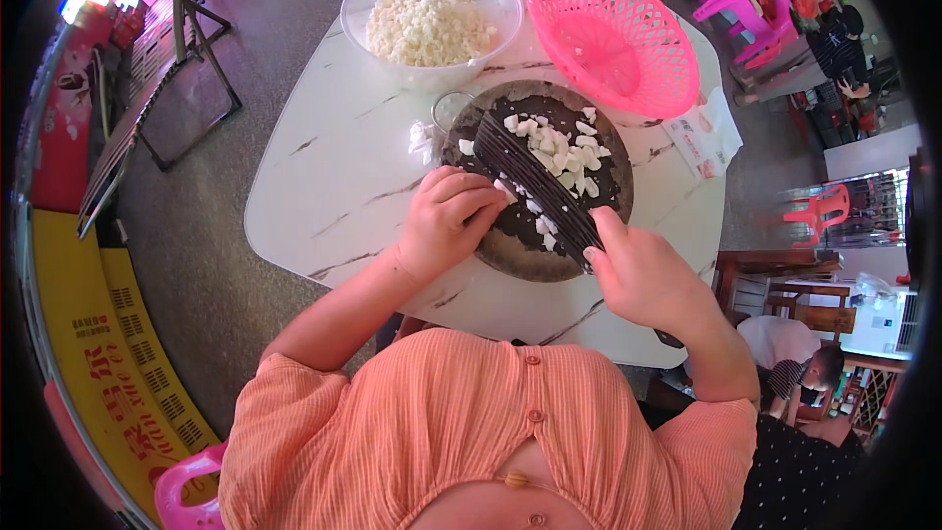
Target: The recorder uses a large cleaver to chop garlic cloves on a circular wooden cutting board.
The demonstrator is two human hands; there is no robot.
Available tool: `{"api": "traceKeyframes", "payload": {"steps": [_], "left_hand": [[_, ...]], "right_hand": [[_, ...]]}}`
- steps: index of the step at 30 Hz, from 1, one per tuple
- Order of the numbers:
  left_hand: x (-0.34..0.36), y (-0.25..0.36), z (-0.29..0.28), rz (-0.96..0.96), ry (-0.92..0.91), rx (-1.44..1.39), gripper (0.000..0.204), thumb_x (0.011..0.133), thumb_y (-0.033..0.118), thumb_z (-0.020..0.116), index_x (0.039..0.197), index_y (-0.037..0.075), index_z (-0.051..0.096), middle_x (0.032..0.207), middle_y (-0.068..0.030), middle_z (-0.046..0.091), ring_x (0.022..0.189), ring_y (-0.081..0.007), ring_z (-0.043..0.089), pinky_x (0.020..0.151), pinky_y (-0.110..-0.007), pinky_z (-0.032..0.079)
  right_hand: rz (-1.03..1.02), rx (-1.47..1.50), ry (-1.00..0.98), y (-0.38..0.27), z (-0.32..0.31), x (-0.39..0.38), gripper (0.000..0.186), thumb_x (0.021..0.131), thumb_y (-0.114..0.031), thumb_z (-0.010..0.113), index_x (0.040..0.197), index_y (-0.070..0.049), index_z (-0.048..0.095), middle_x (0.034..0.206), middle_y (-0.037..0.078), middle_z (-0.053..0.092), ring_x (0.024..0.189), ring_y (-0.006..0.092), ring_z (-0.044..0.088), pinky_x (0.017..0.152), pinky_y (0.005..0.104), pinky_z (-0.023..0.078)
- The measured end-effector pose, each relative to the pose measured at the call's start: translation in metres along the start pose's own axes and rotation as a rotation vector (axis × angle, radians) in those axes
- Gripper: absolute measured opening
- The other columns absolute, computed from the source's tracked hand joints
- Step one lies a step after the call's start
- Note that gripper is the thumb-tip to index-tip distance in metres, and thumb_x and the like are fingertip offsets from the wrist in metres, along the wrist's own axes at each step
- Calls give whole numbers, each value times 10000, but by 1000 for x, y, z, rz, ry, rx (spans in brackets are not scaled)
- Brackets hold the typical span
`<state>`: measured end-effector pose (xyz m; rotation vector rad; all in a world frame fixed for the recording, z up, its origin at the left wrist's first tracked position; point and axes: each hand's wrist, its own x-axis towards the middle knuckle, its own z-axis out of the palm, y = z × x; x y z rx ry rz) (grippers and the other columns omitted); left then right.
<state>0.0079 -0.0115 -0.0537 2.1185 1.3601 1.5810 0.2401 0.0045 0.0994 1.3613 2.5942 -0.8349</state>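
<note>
A thick round chopping board with a metal ring at its far left rim lies on the table. Across it slants a cleaver with a dark, ridged blade. My right hand is closed round its near end, and a dark handle end shows beyond my wrist. My left hand is curled at the board's left edge, its fingertips pinching a white chunk beside the blade. Chopped white chunks, perhaps a vegetable, are heaped right of the blade. Smaller bits lie along its near side.
Behind the board stand a clear bowl of finely chopped white bits and a pink plastic basket. White scraps lie left of the board on the marbled table. A printed sheet lies at the right edge.
</note>
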Motion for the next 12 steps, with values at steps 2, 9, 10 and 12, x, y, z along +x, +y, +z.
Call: {"api": "traceKeyframes", "payload": {"steps": [2,9,10,12], "left_hand": [[2,-1,-1,0,-9,7,167,737,31,782,888,90,742,902,-47,698,800,-221,648,726,-337,523],[3,0,0,-26,-6,-2,172,736,34,783,894,94,751,895,-53,702,805,-229,652,746,-344,531],[2,0,-1,-36,-8,1,169,741,35,781,895,95,751,898,-55,702,808,-232,653,750,-346,530],[3,2,-2,-26,-35,37,170,746,36,782,902,95,751,911,-59,703,843,-236,652,763,-344,530]], "right_hand": [[3,1,-28,-1,-1,4,236,931,-92,540,1077,34,404,742,279,624,713,478,624,612,552,482],[-12,-2,-20,0,15,27,249,931,-98,531,1091,38,397,739,277,626,722,483,627,632,554,488],[2,11,-20,1,14,27,254,933,-103,531,1101,32,396,743,274,629,733,486,628,647,556,489],[10,26,-18,2,13,27,260,935,-108,532,1111,26,396,747,272,631,744,488,629,661,558,490]]}}
